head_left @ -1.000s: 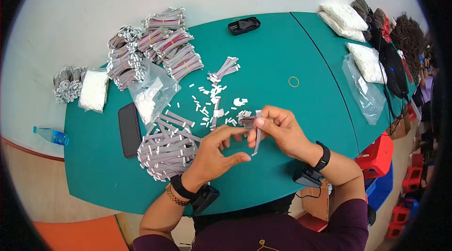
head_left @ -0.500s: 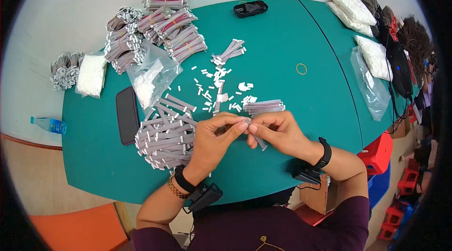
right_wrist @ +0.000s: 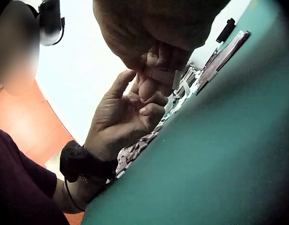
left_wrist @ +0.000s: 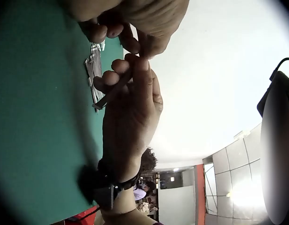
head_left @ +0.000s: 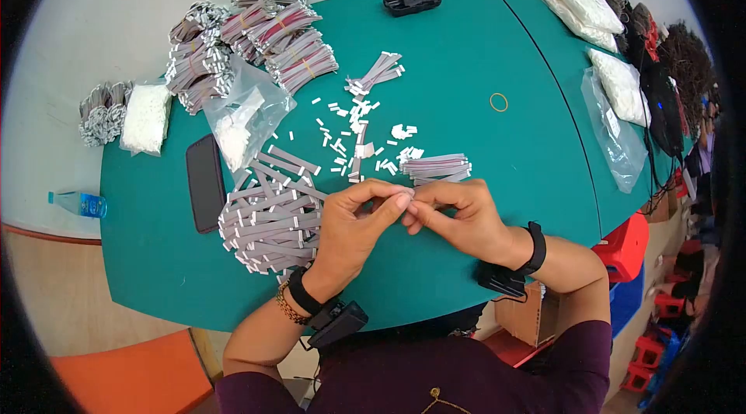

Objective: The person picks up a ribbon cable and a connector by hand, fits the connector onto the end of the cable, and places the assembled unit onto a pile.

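Note:
Fingertips of the left hand (head_left: 353, 229) and right hand (head_left: 468, 220) meet over the green table (head_left: 435, 282). In the left wrist view a grey flat strip (left_wrist: 117, 90) runs out from the right hand's (left_wrist: 130, 110) pinching thumb and fingers. The left hand's thumb and index finger pinch at the strip's other end, which the fingertips hide. A stack of grey strips (head_left: 437, 168) with white ends lies just beyond the right hand. Loose strips (head_left: 272, 220) are heaped left of the left hand.
Small white pieces (head_left: 339, 146) are scattered beyond the hands. Bundled strips (head_left: 299, 64), a plastic bag (head_left: 250, 115) and a phone (head_left: 205, 183) lie at left. A rubber band (head_left: 498, 102), black case (head_left: 412, 1) and white packs (head_left: 619, 88) lie farther off.
The left hand has closed in on the strip, its fingertips meeting the right hand's. The strip, upright in the right hand earlier, was tilted down and is now hidden in the head view.

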A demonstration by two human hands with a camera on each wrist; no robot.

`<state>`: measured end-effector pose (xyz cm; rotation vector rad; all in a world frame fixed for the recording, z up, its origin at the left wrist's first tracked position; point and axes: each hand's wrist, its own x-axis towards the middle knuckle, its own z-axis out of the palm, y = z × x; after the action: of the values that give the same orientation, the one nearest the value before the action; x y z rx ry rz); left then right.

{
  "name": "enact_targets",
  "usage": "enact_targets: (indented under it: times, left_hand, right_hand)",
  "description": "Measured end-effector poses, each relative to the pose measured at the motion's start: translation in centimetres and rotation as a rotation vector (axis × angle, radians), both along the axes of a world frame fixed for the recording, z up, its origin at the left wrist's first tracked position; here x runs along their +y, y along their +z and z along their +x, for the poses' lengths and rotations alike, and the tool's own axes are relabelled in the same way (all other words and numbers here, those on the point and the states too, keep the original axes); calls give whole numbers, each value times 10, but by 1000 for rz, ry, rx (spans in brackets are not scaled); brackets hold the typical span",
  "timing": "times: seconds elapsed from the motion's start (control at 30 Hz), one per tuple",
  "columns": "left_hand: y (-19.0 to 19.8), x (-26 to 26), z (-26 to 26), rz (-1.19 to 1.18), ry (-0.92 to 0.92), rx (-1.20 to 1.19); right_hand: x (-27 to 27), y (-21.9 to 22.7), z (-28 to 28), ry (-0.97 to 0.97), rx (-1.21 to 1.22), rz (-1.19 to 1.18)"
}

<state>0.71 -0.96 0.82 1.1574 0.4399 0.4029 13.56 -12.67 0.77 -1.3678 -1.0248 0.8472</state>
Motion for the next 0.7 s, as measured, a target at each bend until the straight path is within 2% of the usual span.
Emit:
enact_targets:
  times: [0.07,0.17,0.27,0.37,0.47,0.57,0.67,0.7]
  left_hand:
    - [1,-1,-1,-27,2,15]
    - [-5,-2,1,80,61,40]
    - [-11,-1,-2,315,79,63]
    - [-6,-7,2,143,111,-75]
    - [-6,-2,-1,-272,12,56]
    - [-6,-1,-1,-280,-20,44]
    - [-10,-6,2,164,88,-60]
    - [-8,-7,1,94,80,-38]
  right_hand:
    - [0,0,-1,0,-36,14]
    - [1,1,-3,1,-4,-3]
    - [0,-1,-2,25,6,19]
    - [0,-3,-2,6,-40,74]
    - [0,-4,-4,1,-31,102]
    - [0,-2,-4,11,-24,121]
    - [0,-3,-4,10,45,102]
    - [0,-2,-4,9,43,110]
